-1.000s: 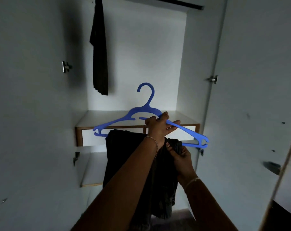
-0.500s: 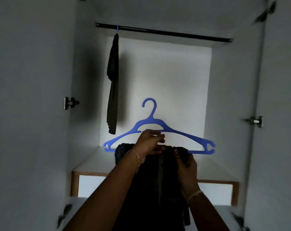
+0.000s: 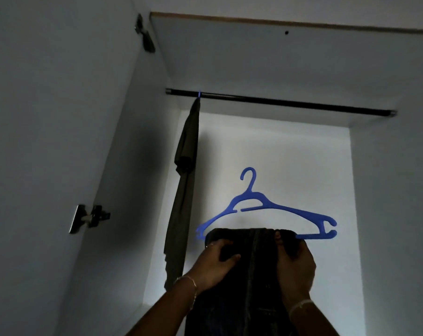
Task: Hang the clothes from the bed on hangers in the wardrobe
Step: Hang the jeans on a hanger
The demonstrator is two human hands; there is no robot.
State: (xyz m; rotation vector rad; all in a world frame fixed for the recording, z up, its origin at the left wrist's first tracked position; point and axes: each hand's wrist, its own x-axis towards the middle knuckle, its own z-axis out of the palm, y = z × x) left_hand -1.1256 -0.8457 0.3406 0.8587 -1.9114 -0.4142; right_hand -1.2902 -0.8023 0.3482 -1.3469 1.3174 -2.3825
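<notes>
A blue plastic hanger (image 3: 266,207) is held up inside the wardrobe, hook upward, well below the black rail (image 3: 290,103). A dark garment (image 3: 251,275) is folded over the hanger's lower bar and hangs down between my arms. My left hand (image 3: 215,263) grips the garment just under the bar on the left. My right hand (image 3: 295,260) grips the garment's right edge, thumb up near the bar. The lower part of the garment runs out of view.
Another dark garment (image 3: 183,190) hangs from a blue hanger at the left end of the rail. The rest of the rail to the right is bare. The open left door carries a metal hinge (image 3: 89,218). The wardrobe's top panel (image 3: 278,57) is overhead.
The hanger with the garment has been lifted higher toward the rail as my view tilted up. My left hand has moved from the hanger's top bar down onto the garment.
</notes>
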